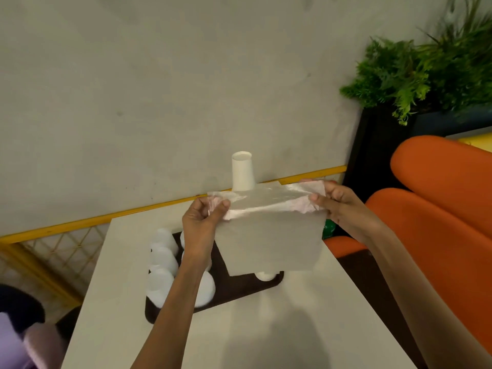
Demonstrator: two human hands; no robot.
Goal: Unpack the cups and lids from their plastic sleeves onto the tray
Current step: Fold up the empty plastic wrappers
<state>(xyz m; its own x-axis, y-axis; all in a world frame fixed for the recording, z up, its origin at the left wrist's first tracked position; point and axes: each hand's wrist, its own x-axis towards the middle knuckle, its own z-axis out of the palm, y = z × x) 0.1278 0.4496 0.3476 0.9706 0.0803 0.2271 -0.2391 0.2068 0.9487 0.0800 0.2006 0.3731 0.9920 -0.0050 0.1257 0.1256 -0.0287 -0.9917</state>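
Note:
Above the table I hold a flat, translucent plastic sleeve (271,230) stretched between both hands. My left hand (202,222) pinches its left upper corner and my right hand (338,203) pinches its right upper corner. Behind the sleeve, a stack of white cups (242,171) stands upside down and rises above its top edge. Below lies a dark brown tray (239,286) carrying several upside-down white cups (162,259) along its left side. One more white piece (265,275) shows just under the sleeve's lower edge. The sleeve hides the tray's far part.
The tray lies on a white table (239,328) set against a grey wall. Orange cushioned seats (439,209) stand to the right, with a potted plant (426,70) behind them. A yellow lattice rail (53,249) runs on the left.

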